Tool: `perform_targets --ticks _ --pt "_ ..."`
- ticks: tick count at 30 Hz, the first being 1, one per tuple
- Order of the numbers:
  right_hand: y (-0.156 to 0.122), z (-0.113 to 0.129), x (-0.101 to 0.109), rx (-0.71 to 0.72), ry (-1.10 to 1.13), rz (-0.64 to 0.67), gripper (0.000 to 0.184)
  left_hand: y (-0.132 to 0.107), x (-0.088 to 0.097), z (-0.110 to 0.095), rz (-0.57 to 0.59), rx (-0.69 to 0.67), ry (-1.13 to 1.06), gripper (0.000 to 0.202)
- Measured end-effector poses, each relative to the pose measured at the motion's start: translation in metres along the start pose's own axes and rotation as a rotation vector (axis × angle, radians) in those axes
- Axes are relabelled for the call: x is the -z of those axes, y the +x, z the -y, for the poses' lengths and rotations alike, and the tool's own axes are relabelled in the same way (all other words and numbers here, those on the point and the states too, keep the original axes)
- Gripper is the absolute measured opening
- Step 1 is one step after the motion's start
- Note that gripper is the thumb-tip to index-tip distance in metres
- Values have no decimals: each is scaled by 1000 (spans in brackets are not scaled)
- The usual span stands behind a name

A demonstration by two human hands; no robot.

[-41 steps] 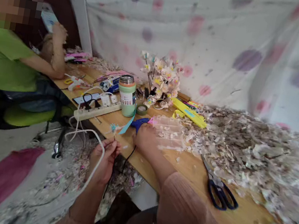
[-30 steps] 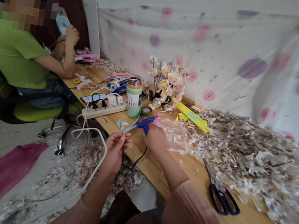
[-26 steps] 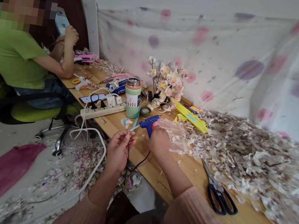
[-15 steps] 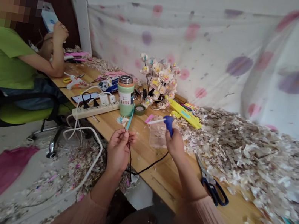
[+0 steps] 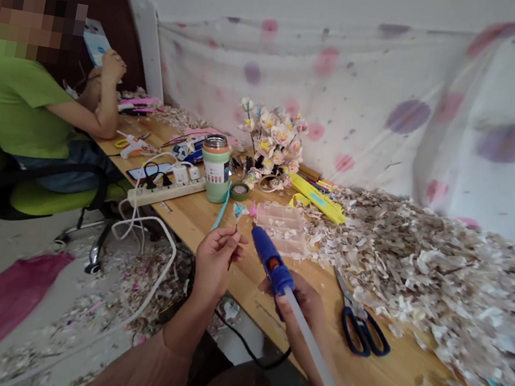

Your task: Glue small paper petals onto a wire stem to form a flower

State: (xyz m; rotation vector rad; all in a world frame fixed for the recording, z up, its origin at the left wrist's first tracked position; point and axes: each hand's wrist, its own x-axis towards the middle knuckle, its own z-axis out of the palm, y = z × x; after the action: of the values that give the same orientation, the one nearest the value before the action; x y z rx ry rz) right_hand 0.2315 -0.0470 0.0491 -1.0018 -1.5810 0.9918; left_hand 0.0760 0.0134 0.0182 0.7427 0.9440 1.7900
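My left hand (image 5: 213, 263) pinches the thin dark stem of a small artificial flower (image 5: 239, 212), which stands upright with a blue and white head. In my right hand (image 5: 306, 300) is a blue glue gun (image 5: 271, 258), its nozzle pointing up and left, just right of the flower and apart from it. A long translucent glue stick (image 5: 317, 354) runs out of the gun's back toward the lower right. Behind my hands lies a clear compartment box (image 5: 282, 223) with pale petals in it. A blue strip (image 5: 222, 207) hangs at the table, near the flower.
A green thermos (image 5: 215, 173) and a power strip (image 5: 169, 190) stand left. Finished flowers (image 5: 279, 140) bunch behind. Scissors (image 5: 359, 322) lie right, beside a large heap of petals (image 5: 423, 267). A person in green (image 5: 22, 94) sits at the left, holding a phone.
The glue gun has swung around in my right hand, so its nozzle now faces the flower and the stick trails toward me. The flower head now shows upright above my left fingers.
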Motion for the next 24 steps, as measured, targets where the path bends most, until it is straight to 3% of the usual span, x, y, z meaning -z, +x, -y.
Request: perform_targets --ticks 5,24 --pt "-16 4 -10 -47 -1 -96 42 -8 -5 4 2 -57 89 27" --pt "-21 17 -5 -66 57 -154 41 -22 -15 0 67 -62 113 25"
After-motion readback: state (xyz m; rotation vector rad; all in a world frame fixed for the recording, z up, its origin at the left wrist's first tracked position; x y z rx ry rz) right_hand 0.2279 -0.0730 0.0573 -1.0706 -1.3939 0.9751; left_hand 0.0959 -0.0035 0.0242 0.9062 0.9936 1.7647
